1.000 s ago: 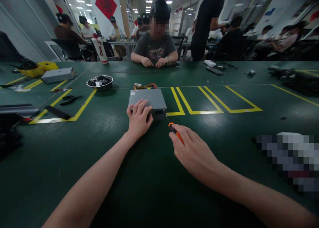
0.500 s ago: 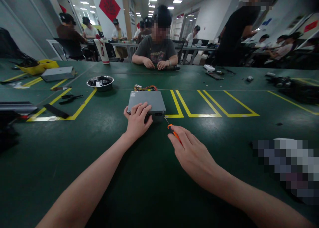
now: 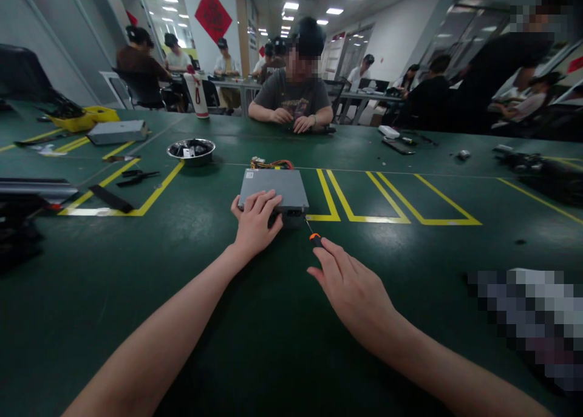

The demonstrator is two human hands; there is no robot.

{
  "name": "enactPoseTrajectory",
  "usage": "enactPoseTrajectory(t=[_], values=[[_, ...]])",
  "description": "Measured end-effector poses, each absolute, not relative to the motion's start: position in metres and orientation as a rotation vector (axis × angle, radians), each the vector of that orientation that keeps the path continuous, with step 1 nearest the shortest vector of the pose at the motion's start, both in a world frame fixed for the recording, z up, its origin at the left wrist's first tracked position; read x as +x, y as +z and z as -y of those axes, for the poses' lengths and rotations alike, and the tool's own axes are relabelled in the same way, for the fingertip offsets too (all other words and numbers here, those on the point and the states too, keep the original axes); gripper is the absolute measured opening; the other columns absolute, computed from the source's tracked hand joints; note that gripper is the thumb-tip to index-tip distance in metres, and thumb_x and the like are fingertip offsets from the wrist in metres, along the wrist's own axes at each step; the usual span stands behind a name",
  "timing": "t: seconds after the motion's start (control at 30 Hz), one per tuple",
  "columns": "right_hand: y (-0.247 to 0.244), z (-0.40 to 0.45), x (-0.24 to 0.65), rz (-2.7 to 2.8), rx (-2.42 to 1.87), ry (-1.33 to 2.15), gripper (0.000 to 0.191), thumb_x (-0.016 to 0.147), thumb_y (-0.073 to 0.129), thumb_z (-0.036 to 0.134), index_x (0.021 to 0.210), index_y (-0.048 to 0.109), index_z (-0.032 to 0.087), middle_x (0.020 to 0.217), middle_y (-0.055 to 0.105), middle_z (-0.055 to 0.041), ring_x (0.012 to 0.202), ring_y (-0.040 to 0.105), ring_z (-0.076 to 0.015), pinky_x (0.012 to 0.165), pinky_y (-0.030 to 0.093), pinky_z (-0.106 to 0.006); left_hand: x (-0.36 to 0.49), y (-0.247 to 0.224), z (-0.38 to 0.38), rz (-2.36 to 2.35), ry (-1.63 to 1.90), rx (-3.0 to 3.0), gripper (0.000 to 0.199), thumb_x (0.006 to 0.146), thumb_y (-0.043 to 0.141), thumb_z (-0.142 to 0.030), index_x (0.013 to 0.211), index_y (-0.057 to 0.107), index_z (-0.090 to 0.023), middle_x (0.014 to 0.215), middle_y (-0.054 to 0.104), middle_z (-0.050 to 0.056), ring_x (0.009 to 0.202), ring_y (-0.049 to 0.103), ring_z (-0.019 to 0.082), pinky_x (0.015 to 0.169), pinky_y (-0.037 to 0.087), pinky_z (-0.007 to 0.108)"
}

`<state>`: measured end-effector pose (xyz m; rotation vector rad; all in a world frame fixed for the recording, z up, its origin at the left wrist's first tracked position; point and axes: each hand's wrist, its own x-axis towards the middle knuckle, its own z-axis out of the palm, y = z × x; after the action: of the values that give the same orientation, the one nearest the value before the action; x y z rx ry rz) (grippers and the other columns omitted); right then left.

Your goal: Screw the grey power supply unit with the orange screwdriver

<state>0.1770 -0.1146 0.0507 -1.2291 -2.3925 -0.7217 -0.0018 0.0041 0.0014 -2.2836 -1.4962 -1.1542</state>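
Observation:
A grey metal power supply unit (image 3: 285,185) lies on the green table, with coloured cables (image 3: 277,164) coming out behind it. My left hand (image 3: 255,220) rests over its front left part, fingers on the top and thumb at the front face, gripping it. In my right hand (image 3: 348,277) is a screwdriver (image 3: 315,239) with an orange and black handle. Its thin shaft points up and left to the unit's front right corner. Whether the tip touches a screw there is too small to tell.
A metal bowl (image 3: 191,152) of dark parts stands left of the unit. Farther left are black strips (image 3: 112,200), a grey metal box (image 3: 117,132) and a yellow container (image 3: 91,118). Opposite sits a person (image 3: 291,95) with hands on the table. A pixelated object (image 3: 532,320) lies at right.
The view has shifted slightly, so everything sits a little farther right and lower. My right hand's fingers have shifted round the screwdriver handle. My left hand stays on the power supply unit.

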Motion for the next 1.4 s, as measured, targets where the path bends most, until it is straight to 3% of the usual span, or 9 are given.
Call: enactPoseTrajectory(t=[0.17, 0.4, 0.63, 0.83, 0.9, 1.07, 1.2, 1.3, 1.4], values=[[0.046, 0.115, 0.178, 2.476, -1.226, -0.731, 0.027, 0.082, 0.044, 0.006, 0.105, 0.057, 0.001, 0.107, 0.059, -0.0251, 0.093, 0.062, -0.026, 0.071, 0.054, -0.035, -0.002, -0.001, -0.005, 1.507, -1.147, -2.27, 0.032, 0.08, 0.053, -0.028, 0.112, 0.052, -0.03, 0.123, 0.055, 0.003, 0.116, 0.043, 0.025, 0.103, 0.012, 0.052], [0.054, 0.11, 0.183, 2.369, -1.271, -0.638, 0.025, 0.087, 0.043, 0.02, 0.098, 0.058, 0.004, 0.086, 0.065, -0.015, 0.073, 0.064, -0.0189, 0.061, 0.055, -0.031, -0.001, 0.0, -0.005, 1.508, -1.131, -2.262, 0.029, 0.082, 0.052, -0.032, 0.111, 0.052, -0.029, 0.122, 0.056, 0.003, 0.116, 0.044, 0.025, 0.102, 0.013, 0.052], [0.05, 0.113, 0.181, 2.492, -1.166, -0.712, 0.031, 0.079, 0.041, 0.004, 0.106, 0.056, 0.007, 0.109, 0.058, -0.0233, 0.091, 0.061, -0.0257, 0.07, 0.053, -0.036, -0.001, 0.0, -0.005, 1.514, -1.135, -2.261, 0.029, 0.082, 0.052, -0.032, 0.111, 0.052, -0.029, 0.122, 0.055, 0.003, 0.116, 0.044, 0.025, 0.102, 0.013, 0.051], [0.058, 0.108, 0.189, 2.323, -1.252, -0.727, 0.02, 0.087, 0.045, 0.022, 0.096, 0.058, 0.009, 0.081, 0.063, -0.0109, 0.062, 0.059, -0.0143, 0.054, 0.049, -0.026, 0.0, 0.0, -0.006, 1.527, -1.134, -2.248, 0.028, 0.082, 0.053, -0.033, 0.109, 0.053, -0.029, 0.122, 0.056, 0.002, 0.115, 0.044, 0.024, 0.102, 0.013, 0.051], [0.06, 0.108, 0.188, 2.338, -1.305, -0.709, 0.023, 0.088, 0.044, 0.024, 0.097, 0.058, 0.008, 0.083, 0.063, -0.0114, 0.066, 0.06, -0.0162, 0.056, 0.05, -0.028, 0.0, 0.0, -0.006, 1.526, -1.138, -2.246, 0.027, 0.082, 0.053, -0.033, 0.109, 0.053, -0.029, 0.121, 0.056, 0.002, 0.114, 0.044, 0.024, 0.102, 0.013, 0.051], [0.053, 0.113, 0.182, 2.427, -1.239, -0.832, 0.026, 0.084, 0.043, 0.009, 0.105, 0.056, 0.003, 0.103, 0.06, -0.0193, 0.089, 0.059, -0.0235, 0.073, 0.049, -0.035, 0.0, 0.0, -0.005, 1.528, -1.152, -2.237, 0.026, 0.082, 0.053, -0.032, 0.108, 0.053, -0.029, 0.12, 0.057, 0.002, 0.114, 0.044, 0.024, 0.102, 0.013, 0.051], [0.049, 0.115, 0.183, 2.436, -1.253, -0.843, 0.026, 0.084, 0.047, 0.014, 0.107, 0.057, 0.009, 0.099, 0.062, -0.0155, 0.07, 0.059, -0.0155, 0.062, 0.048, -0.027, 0.0, 0.0, -0.006, 1.525, -1.164, -2.244, 0.027, 0.082, 0.053, -0.031, 0.108, 0.054, -0.029, 0.12, 0.057, 0.003, 0.114, 0.044, 0.025, 0.102, 0.013, 0.052], [0.052, 0.115, 0.184, 2.425, -1.348, -0.818, 0.025, 0.086, 0.046, 0.024, 0.104, 0.059, 0.013, 0.083, 0.063, -0.0087, 0.054, 0.053, -0.0111, 0.049, 0.043, -0.024, 0.0, 0.0, -0.006, 1.527, -1.163, -2.244, 0.026, 0.082, 0.053, -0.031, 0.108, 0.054, -0.029, 0.12, 0.056, 0.003, 0.115, 0.044, 0.025, 0.102, 0.013, 0.052], [0.054, 0.115, 0.182, 2.444, -1.384, -0.785, 0.027, 0.086, 0.046, 0.028, 0.102, 0.06, 0.011, 0.088, 0.063, -0.0121, 0.064, 0.058, -0.0162, 0.054, 0.047, -0.028, 0.0, 0.0, -0.006, 1.524, -1.157, -2.243, 0.026, 0.082, 0.052, -0.031, 0.108, 0.053, -0.029, 0.121, 0.056, 0.002, 0.115, 0.044, 0.024, 0.102, 0.012, 0.052]])
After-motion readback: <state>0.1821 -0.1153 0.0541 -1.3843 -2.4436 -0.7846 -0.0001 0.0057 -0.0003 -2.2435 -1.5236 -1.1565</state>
